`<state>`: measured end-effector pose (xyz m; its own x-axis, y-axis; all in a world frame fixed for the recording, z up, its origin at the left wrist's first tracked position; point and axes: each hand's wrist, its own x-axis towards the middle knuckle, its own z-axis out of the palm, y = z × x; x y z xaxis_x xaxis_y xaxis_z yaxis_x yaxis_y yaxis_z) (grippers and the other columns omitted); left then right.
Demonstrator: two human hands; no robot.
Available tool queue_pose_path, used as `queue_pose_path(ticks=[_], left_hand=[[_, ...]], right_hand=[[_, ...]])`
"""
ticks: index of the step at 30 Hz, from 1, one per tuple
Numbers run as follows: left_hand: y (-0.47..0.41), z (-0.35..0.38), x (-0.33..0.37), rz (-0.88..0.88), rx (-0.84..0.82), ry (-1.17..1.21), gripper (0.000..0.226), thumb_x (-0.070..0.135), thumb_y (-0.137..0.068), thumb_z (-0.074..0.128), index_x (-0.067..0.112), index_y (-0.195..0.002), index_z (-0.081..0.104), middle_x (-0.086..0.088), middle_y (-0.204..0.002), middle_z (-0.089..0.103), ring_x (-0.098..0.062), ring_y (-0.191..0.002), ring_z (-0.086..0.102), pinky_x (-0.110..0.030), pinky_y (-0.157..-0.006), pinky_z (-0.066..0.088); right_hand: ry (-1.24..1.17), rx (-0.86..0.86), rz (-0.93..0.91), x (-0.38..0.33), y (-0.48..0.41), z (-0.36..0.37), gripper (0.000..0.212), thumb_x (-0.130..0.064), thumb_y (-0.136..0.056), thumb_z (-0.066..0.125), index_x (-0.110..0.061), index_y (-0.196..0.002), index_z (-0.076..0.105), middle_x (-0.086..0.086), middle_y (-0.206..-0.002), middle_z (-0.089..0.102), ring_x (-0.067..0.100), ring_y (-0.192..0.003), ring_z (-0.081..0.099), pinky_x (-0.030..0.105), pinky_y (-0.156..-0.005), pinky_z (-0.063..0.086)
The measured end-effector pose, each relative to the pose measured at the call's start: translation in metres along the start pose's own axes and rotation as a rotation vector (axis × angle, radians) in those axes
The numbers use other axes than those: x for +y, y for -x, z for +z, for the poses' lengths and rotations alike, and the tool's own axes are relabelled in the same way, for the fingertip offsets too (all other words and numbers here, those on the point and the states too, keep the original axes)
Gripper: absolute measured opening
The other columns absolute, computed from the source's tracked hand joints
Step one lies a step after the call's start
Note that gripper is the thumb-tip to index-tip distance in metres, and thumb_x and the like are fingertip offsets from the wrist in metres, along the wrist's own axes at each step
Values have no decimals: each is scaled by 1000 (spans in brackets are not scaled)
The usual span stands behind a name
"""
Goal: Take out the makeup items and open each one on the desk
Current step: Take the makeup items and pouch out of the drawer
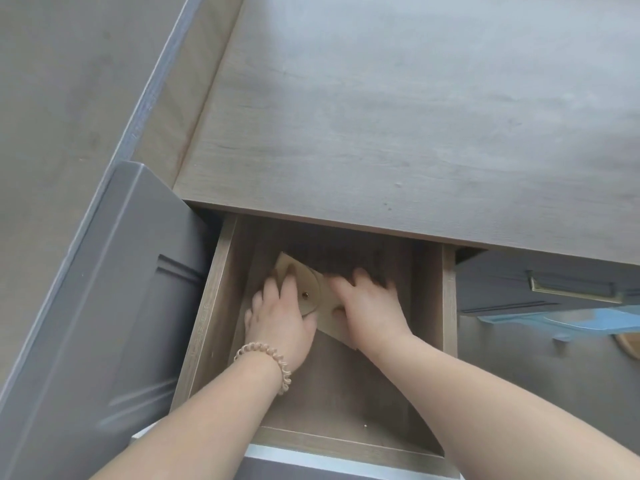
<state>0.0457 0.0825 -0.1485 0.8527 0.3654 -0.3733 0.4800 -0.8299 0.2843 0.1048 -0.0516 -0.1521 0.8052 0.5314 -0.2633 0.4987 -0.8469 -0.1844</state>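
A flat beige pouch [311,292] with a round flap and a small metal snap lies inside the open wooden drawer [214,306], toward its back. Both of my hands reach into the drawer and lie on it. My left hand [280,317], with a beaded bracelet at the wrist, covers the pouch's left side, fingers over its edge. My right hand [367,303] holds the right side, fingers curled over the far edge and a little blurred. The pouch's contents are hidden. The grey wood-grain desk top [398,116] stretches above the drawer.
A grey cabinet door [104,306] stands open at the left. Lower right, a closed grey drawer with a brass handle [575,289] sits above something light blue [588,323] and a round wooden edge [628,344]. A raised ledge [194,81] runs along the desk's left side.
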Motion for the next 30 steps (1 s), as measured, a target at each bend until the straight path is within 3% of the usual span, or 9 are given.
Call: queue_pose_path(ticks=[4, 7, 11, 13, 16, 18, 20, 24, 30], left_hand=[[13, -21, 4, 24, 62, 153, 79, 49, -83, 55, 29, -146, 11, -4, -151, 25, -28, -135, 32, -45, -108, 31], [35, -41, 15, 49, 113, 340, 92, 46, -80, 62, 33, -148, 1, 2, -154, 24, -19, -140, 29, -45, -112, 28], [66, -61, 50, 55, 134, 717, 100, 42, -71, 70, 50, -142, -1, 8, -151, 32, -18, -128, 46, -48, -107, 36], [78, -70, 74, 138, 106, 885, 98, 46, -68, 70, 62, -135, 0, 9, -146, 38, -15, -124, 51, -45, -103, 41], [88, -85, 126, 266, 38, 1039, 99, 54, -64, 65, 63, -135, -4, 6, -130, 54, -13, -110, 62, -32, -88, 50], [89, -92, 163, 323, 36, 1078, 96, 43, -72, 65, 59, -138, -3, 12, -106, 64, -10, -87, 67, -22, -73, 50], [88, -98, 205, 397, 62, 1096, 92, 27, -80, 66, 51, -143, 4, 11, -90, 68, -9, -75, 67, -29, -72, 52], [83, -95, 291, 524, 9, 1094, 84, 15, -87, 64, 41, -146, 11, 2, -110, 66, -12, -93, 68, -45, -88, 53], [81, -46, 454, 623, 92, 941, 84, 26, -82, 66, 45, -144, 12, 4, -133, 53, -13, -111, 59, -41, -96, 48]], right_hand=[[-188, 144, -89, -11, 25, -31, 70, -9, -66, 76, -30, -127, 50, 2, -85, 51, 25, -66, 51, 39, -72, 52], [-271, 334, -147, -10, 40, -57, 74, -6, -53, 84, -27, -119, 59, -6, -74, 36, 11, -62, 33, 33, -69, 54], [-349, 507, -220, 6, 61, -100, 65, -2, -64, 75, -27, -121, 57, 0, -73, 40, 15, -62, 36, 20, -64, 33], [-429, 591, -182, 15, 78, -127, 53, -9, -77, 64, -31, -123, 52, 1, -76, 42, 17, -63, 41, 19, -62, 37], [-610, 682, -88, 41, 107, -164, 42, -24, -88, 50, -37, -128, 47, 2, -83, 46, 18, -71, 51, 23, -65, 47], [-670, 727, -25, 63, 123, -178, 45, -24, -87, 50, -38, -130, 44, 0, -88, 48, 14, -76, 53, 24, -71, 49], [-694, 784, 25, 91, 138, -191, 47, -24, -87, 51, -38, -132, 42, -2, -94, 51, 7, -82, 53, 19, -76, 47], [-738, 919, 152, 162, 160, -209, 50, -15, -84, 63, -27, -130, 49, -11, -95, 50, -7, -85, 49, 4, -78, 38], [-725, 922, 338, 320, 201, -237, 50, -19, -81, 70, -31, -127, 54, -15, -86, 52, -1, -75, 49, 4, -69, 37]])
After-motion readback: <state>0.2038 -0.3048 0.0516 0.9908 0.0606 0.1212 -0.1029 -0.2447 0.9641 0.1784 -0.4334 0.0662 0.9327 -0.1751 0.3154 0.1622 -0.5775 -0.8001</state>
